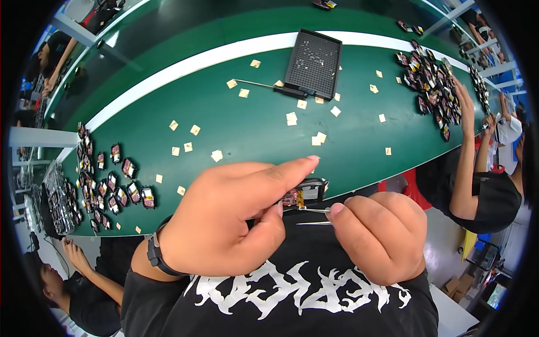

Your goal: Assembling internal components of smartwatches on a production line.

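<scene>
My left hand (224, 216) is closed on a small black electronic device (313, 190), pinching it between thumb and fingers in front of my chest. A red circuit board and a yellowish flexible strip show inside its black casing; the hand hides the rest. In my right hand (384, 236) are thin metal tweezers (318, 210), gripped with the thumb and curled fingers. One slim metal leg reaches to the device's lower edge, while another shows a little below it. Whether the tip touches the device is too small to tell.
Beyond my hands, a black perforated tray (314, 62) holds tiny pieces, with a screwdriver (255, 83) beside it. Small cream squares (291, 118) dot the green table (247, 123). Similar devices lie at left (128, 168) and in a pile (429, 78) at right, where a co-worker's arm (467, 112) reaches.
</scene>
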Motion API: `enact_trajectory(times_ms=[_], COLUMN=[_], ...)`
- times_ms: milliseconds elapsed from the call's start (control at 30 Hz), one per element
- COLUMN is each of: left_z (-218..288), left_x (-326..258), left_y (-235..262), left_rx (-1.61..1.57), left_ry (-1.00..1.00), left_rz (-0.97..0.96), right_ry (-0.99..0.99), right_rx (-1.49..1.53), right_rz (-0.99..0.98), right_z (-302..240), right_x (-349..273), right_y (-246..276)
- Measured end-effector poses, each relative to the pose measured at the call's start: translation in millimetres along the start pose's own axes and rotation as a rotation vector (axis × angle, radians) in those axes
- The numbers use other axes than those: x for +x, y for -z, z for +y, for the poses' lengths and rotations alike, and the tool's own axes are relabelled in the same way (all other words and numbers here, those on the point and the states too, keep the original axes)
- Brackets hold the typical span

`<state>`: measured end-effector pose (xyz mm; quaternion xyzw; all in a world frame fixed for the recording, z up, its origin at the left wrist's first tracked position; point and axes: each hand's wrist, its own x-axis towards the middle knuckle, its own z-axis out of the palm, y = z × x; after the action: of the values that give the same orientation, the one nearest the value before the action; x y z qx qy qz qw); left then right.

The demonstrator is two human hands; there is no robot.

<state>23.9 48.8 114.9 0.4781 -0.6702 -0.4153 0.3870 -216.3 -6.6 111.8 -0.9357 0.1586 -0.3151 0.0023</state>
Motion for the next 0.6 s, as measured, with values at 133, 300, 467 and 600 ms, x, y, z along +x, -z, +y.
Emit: enact_trajectory(times_ms=[133, 300, 467, 600], left_z=[1, 0, -1, -8], left_x=[-11, -23, -34, -41], left_y=[4, 11, 18, 27], left_rx=[0.069, 0.119, 0.156, 0.126], left_ry=[-0.045, -0.068, -0.077, -0.048], left_rz=[0.047, 0.073, 0.095, 0.091], right_ry=[0.052, 0.094, 0.152, 0.136], right_rx=[-0.021, -0.029, -0.050, -0.015], right_rz=[-0.023, -0.068, -0.058, -0.172], right_z=[-9, -15, -23, -30], right_x=[12, 22, 32, 44], right_y=[-4, -12, -18, -19])
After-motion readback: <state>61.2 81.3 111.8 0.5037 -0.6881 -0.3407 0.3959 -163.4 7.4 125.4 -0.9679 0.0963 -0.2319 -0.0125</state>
